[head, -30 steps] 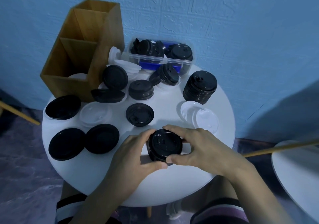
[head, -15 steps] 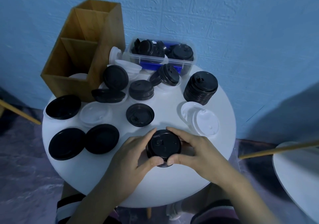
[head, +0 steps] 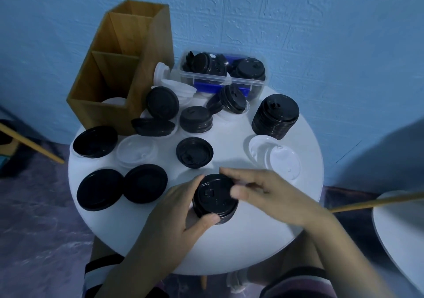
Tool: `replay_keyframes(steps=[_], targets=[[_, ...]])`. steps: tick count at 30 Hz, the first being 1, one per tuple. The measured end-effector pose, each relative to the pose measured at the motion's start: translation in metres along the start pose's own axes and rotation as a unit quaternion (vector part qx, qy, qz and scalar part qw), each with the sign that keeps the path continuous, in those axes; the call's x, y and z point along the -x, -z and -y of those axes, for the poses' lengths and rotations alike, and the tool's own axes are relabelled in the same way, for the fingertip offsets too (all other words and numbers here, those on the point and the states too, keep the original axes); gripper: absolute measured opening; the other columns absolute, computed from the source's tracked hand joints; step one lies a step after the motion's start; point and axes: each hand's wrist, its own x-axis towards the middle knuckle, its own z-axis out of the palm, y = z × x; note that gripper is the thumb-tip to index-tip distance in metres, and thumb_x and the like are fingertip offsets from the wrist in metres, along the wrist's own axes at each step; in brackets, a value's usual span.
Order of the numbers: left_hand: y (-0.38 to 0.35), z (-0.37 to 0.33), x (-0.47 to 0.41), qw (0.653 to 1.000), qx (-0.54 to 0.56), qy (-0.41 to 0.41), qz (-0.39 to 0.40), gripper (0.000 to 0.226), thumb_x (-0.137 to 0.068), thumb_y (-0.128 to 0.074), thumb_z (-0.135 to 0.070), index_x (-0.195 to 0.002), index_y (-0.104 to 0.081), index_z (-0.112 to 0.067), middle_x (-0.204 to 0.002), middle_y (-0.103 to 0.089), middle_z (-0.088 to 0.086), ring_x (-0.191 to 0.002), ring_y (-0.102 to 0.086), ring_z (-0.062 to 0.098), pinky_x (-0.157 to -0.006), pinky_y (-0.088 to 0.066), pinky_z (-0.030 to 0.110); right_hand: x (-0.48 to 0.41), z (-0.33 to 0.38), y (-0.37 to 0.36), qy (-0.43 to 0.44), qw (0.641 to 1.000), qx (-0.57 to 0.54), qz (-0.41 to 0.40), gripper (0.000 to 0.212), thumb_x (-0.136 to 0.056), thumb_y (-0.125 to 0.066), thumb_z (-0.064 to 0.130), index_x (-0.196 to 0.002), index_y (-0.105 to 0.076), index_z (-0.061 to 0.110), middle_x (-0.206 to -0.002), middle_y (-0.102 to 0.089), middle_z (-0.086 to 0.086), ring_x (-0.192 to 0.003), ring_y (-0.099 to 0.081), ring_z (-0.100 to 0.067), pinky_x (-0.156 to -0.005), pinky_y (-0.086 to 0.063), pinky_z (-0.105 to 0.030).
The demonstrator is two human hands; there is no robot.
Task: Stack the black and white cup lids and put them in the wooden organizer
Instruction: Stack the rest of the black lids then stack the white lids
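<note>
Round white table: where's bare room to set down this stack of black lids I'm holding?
Bare: the table strip between the held stack and the near rim; also the patch between the single black lid, the tall black stack and the white lids. Crowded: the back by the wooden organizer and clear container, and the left side.

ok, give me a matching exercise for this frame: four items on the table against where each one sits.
Things
1. wooden organizer
2. clear plastic bin
3. tall black lid stack
4. small black lid stack

Places
A. near edge of the table, gripped by the left hand
B. back left, a white lid in its front compartment
C. back centre, loose black lids inside
D. right side, standing free behind the flat white lids

Pairs: 1-B, 2-C, 3-D, 4-A
</note>
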Motion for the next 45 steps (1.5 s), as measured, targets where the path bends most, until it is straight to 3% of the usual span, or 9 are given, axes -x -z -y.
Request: replay_keyframes(steps=[5,10,15,19,24,29,34,41,45], targets=[[0.006,0.004,0.011,1.000,0.004,0.002,-0.014,0.063,-0.083,-0.065,-0.053,-0.138,-0.036,-0.061,-0.128,-0.048,-0.039,-0.124,-0.047,-0.010,-0.093,-0.038,0.010,-0.049,-0.003,0.001,0.054,0.983,0.132,-0.112,0.044,-0.102,-0.056,0.015,-0.133,-0.062,0.045,-0.121,-0.063,0.011,-0.077,-0.061,-0.008,-0.082,-0.053,-0.032],[0.005,0.006,0.012,1.000,0.003,0.000,-0.020,0.065,-0.080,-0.059,-0.060,-0.142,-0.041,-0.052,-0.126,-0.049,-0.038,-0.124,-0.047,-0.008,-0.092,-0.038,0.011,-0.079,0.003,-0.015,0.096,0.928,0.347,-0.099,0.026,-0.095,-0.069,0.029,-0.120,-0.073,0.035,-0.156,-0.044,0.006,-0.114,-0.052,-0.019,-0.098,-0.043,-0.030],[0.005,0.008,0.008,1.000,0.004,-0.001,-0.024,0.064,-0.081,-0.059,-0.062,-0.140,-0.038,-0.053,-0.126,-0.039,-0.051,-0.122,-0.040,-0.019,-0.093,-0.034,0.004,-0.063,0.013,-0.004,0.067,0.984,0.043,-0.158,0.010,-0.101,-0.061,0.018,-0.090,-0.063,0.017,-0.077,-0.059,0.006,-0.078,-0.051,-0.013,-0.078,-0.045,-0.028],[0.002,0.007,0.001,1.000,0.017,0.004,-0.022,0.063,-0.083,-0.062,-0.057,-0.141,-0.037,-0.054,-0.126,-0.040,-0.051,-0.123,-0.040,-0.019,-0.092,-0.032,0.001,-0.033,0.032,0.012,0.017,0.961,-0.227,-0.157,0.013,-0.106,-0.048,0.011,-0.106,-0.061,0.008,-0.090,-0.059,-0.031,-0.081,-0.063,-0.025,-0.072,-0.061,-0.034],[-0.001,0.008,-0.006,1.000,0.010,0.001,-0.009,0.073,-0.082,-0.059,-0.062,-0.150,-0.037,-0.046,-0.129,-0.052,-0.037,-0.127,-0.044,-0.009,-0.098,-0.036,0.014,-0.013,0.029,0.013,-0.043,0.973,-0.192,-0.119,0.025,-0.108,-0.044,0.011,-0.122,-0.064,0.015,-0.098,-0.069,-0.014,-0.074,-0.065,-0.021,-0.058,-0.055,-0.026],[-0.001,0.004,-0.007,1.000,0.004,-0.005,-0.016,0.069,-0.083,-0.056,-0.062,-0.147,-0.036,-0.050,-0.123,-0.056,-0.032,-0.123,-0.047,-0.004,-0.095,-0.036,0.012,-0.006,0.021,0.000,-0.057,0.986,-0.098,-0.124,0.029,-0.100,-0.056,0.037,-0.127,-0.064,0.028,-0.111,-0.072,0.004,-0.089,-0.070,-0.013,-0.072,-0.058,-0.027],[-0.003,0.005,-0.006,1.000,-0.012,-0.007,-0.020,0.070,-0.083,-0.055,-0.066,-0.148,-0.039,-0.046,-0.123,-0.057,-0.029,-0.122,-0.048,-0.002,-0.096,-0.042,0.022,0.004,0.022,-0.008,-0.073,0.993,0.048,-0.073,0.090,-0.061,-0.077,0.076,-0.140,-0.054,0.042,-0.125,-0.051,0.036,-0.115,-0.052,0.009,-0.097,-0.051,-0.026],[-0.004,0.007,-0.006,1.000,-0.023,-0.005,-0.018,0.076,-0.080,-0.056,-0.068,-0.150,-0.039,-0.041,-0.124,-0.050,-0.038,-0.125,-0.040,-0.012,-0.097,-0.034,0.010,0.012,0.026,0.001,-0.066,0.977,-0.090,-0.182,0.067,-0.079,-0.083,0.034,-0.140,-0.055,0.036,-0.121,-0.066,0.013,-0.098,-0.070,-0.001,-0.083,-0.053,-0.014],[-0.004,0.007,-0.005,1.000,-0.015,-0.001,-0.010,0.083,-0.075,-0.057,-0.071,-0.151,-0.037,-0.043,-0.127,-0.038,-0.050,-0.126,-0.034,-0.018,-0.095,-0.031,0.008,0.017,0.027,0.004,-0.060,0.990,-0.046,-0.118,0.071,-0.080,-0.084,0.025,-0.143,-0.052,0.037,-0.128,-0.062,0.020,-0.112,-0.064,0.001,-0.100,-0.051,-0.022]])
